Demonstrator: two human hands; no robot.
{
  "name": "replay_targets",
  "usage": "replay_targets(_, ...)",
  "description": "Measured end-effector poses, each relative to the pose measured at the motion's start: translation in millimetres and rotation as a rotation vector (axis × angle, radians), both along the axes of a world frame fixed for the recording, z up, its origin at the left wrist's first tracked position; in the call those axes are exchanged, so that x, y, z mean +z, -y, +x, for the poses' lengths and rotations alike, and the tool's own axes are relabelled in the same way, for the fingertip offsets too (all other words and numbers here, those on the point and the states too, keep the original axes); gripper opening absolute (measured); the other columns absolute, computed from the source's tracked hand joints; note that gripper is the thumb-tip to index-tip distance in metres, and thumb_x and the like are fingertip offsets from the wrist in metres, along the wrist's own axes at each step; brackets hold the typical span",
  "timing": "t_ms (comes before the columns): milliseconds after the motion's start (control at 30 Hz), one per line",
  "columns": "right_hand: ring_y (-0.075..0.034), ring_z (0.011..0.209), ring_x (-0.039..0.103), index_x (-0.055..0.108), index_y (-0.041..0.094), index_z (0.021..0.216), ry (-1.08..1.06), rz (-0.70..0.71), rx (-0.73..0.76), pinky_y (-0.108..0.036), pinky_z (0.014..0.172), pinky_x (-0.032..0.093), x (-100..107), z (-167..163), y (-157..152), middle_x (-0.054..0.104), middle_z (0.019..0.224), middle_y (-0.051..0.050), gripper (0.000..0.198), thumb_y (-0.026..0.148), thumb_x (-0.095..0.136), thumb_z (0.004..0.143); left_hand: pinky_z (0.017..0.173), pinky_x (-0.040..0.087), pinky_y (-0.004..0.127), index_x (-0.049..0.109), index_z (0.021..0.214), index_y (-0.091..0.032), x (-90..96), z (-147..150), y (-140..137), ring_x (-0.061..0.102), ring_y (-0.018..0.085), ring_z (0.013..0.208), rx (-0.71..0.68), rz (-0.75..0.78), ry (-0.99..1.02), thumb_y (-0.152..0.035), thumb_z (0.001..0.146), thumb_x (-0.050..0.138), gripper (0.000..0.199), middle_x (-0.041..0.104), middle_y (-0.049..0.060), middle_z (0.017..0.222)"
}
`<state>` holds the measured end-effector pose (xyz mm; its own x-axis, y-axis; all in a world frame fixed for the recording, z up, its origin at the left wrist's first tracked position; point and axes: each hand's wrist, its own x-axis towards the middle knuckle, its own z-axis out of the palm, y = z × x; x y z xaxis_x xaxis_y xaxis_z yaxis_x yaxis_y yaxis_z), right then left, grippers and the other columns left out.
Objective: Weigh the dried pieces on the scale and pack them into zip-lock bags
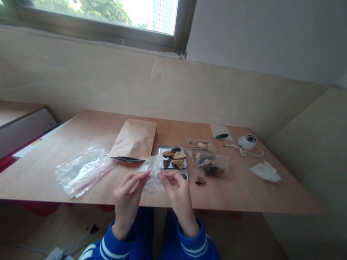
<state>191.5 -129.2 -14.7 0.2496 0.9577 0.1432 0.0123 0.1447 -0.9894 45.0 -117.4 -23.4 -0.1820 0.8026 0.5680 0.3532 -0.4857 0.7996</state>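
Between my two hands a clear zip-lock bag [153, 184] with a red seal line is held by its top edge. My left hand [130, 191] pinches one side of it, and my right hand [177, 188] pinches the other. Just beyond the bag lies a small silver scale [185, 155], partly hidden by it, with several dried mushroom pieces [178, 156] on top. One loose dried piece [200, 181] rests on the table to the right of my right hand. Whether the held bag contains anything I cannot tell.
A brown paper pouch [135, 140] and a pile of clear zip bags [84, 170] lie left on the table [228, 198]. Rightward are a filled zip bag [213, 165], a smaller one [201, 144], a green-handled tool [222, 136], a white camera [247, 142] and crumpled tissue [265, 171].
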Motion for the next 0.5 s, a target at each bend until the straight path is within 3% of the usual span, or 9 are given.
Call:
replay_targets(133, -0.021, 0.079, 0.064, 0.061, 0.018, 0.078, 0.06, -0.045, -0.113, -0.035, 0.078, 0.051, -5, 19, -13, 0.066, 0.078, -0.004, 0.033, 0.051, 0.06, 0.082, 0.085, 0.048, 0.033, 0.072, 0.101, -0.023, 11.6, -9, -15, 0.064, 0.019, 0.091, 0.168, -0.077, 0.193, -0.03, 0.08, 0.067, 0.023, 0.072, 0.004, 0.097)
replay_targets(233, -0.023, 0.1, 0.062, 0.062, 0.019, 0.091, 0.257, 0.07, 0.02, -0.038, 0.091, 0.049, -8, 42, -29, 0.065, 0.1, -0.009, 0.034, 0.052, 0.054, 0.085, 0.083, 0.048, 0.032, 0.071, 0.104, -0.023, 20.0, -10, -20, 0.062, 0.019, 0.093, 0.081, -0.048, 0.116, -0.032, 0.082, 0.065, 0.025, 0.069, 0.004, 0.098)
replay_targets(300, -0.025, 0.123, 0.05, 0.06, 0.02, 0.109, 0.465, 0.141, 0.057, -0.042, 0.105, 0.038, -11, 61, -43, 0.056, 0.124, -0.012, 0.039, 0.051, 0.054, 0.085, 0.083, 0.048, 0.032, 0.071, 0.103, -0.023, 21.9, -7, -20, 0.062, 0.019, 0.094, 0.046, -0.037, 0.06, -0.033, 0.083, 0.064, 0.024, 0.068, 0.004, 0.098)
replay_targets(400, -0.028, 0.14, 0.028, 0.048, 0.023, 0.132, 0.775, 0.082, 0.133, -0.049, 0.114, 0.024, -19, 90, -65, 0.036, 0.147, -0.015, 0.059, 0.048, 0.062, 0.08, 0.09, 0.048, 0.035, 0.07, 0.099, -0.022, 18.6, -2, -20, 0.06, 0.021, 0.101, 0.049, -0.055, 0.014, -0.036, 0.082, 0.063, 0.023, 0.067, 0.005, 0.102)
replay_targets(500, -0.032, 0.143, 0.022, 0.043, 0.02, 0.138, 0.955, -0.006, 0.274, -0.052, 0.114, 0.021, -27, 108, -82, 0.032, 0.15, -0.018, 0.067, 0.042, 0.065, 0.079, 0.1, 0.043, 0.041, 0.064, 0.095, -0.02, 11.9, 1, -22, 0.056, 0.024, 0.116, -0.004, -0.098, 0.042, -0.039, 0.085, 0.059, 0.022, 0.063, 0.009, 0.118)
